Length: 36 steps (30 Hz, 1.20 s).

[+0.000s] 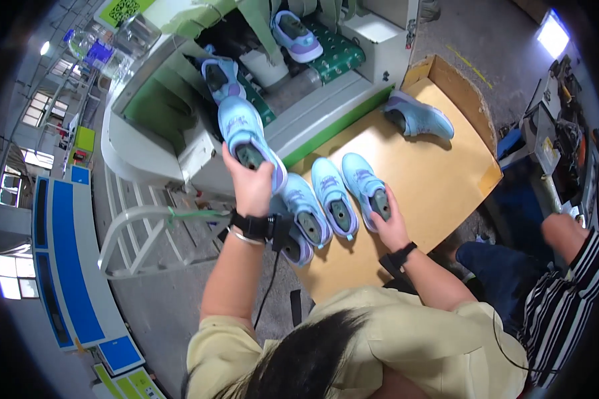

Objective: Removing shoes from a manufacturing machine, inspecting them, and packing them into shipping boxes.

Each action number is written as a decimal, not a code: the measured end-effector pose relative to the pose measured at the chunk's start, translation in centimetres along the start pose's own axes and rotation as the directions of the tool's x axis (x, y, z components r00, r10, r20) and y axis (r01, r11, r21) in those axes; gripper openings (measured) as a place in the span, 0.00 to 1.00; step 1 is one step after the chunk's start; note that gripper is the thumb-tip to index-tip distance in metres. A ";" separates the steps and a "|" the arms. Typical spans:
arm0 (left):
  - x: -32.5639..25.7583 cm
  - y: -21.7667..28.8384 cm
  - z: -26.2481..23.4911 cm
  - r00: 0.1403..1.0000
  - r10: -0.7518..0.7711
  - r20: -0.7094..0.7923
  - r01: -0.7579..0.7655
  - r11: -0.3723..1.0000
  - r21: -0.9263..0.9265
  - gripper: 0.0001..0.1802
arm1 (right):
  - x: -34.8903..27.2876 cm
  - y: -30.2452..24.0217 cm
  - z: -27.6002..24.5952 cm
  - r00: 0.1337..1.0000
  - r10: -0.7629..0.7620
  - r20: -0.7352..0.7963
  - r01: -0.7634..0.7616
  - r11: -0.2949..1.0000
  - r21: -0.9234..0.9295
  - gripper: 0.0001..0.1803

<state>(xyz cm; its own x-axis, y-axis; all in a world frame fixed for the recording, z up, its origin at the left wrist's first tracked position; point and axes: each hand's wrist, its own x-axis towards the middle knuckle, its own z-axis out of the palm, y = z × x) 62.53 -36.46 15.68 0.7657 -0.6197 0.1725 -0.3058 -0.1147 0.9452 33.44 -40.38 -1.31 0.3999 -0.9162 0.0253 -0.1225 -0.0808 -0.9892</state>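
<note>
My left hand (251, 186) grips a light blue sneaker (239, 120) by its heel end. That sneaker is raised at the table's left edge, toe pointing away, close to the machine opening. On the tan table (439, 179) my right hand (391, 225) is closed around the heel of another light blue sneaker (358, 171). Just left of it stand a sneaker (327, 179) and a further one (298, 199), side by side with toes away from me. Part of one more sneaker (298, 253) shows at the table's left edge, mostly hidden.
A white and green machine (299, 120) opens beyond the table. Inside, one sneaker (298, 40) rests on a green studded belt (336, 50), with another sneaker (221, 78) nearer. A tilted sneaker (422, 120) lies by the raised cardboard edge (466, 100). A person in stripes (566, 299) is at right.
</note>
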 end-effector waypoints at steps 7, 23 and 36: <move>1.5 0.0 0.5 0.995 -0.099 0.012 0.099 0.995 0.017 0.54 | 4.8 -4.3 -5.4 0.985 0.158 -0.071 -0.139 0.964 0.225 0.38; 4.8 0.6 -0.5 0.993 -0.113 0.029 0.111 0.991 0.081 0.57 | 24.8 -16.5 1.7 0.887 -0.453 0.093 0.459 0.835 -0.304 0.43; 8.6 -0.9 -0.9 0.993 -0.115 -0.001 0.115 0.990 -0.085 0.47 | 27.5 -16.3 3.5 0.852 -0.522 0.048 0.496 0.773 -0.396 0.43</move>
<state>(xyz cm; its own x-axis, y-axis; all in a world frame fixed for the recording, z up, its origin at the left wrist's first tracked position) 69.91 -40.95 16.59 0.7961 -0.6019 0.0627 -0.1666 -0.1183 0.9789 49.62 -62.88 14.96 0.4480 -0.7195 0.5306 -0.2560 -0.6719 -0.6950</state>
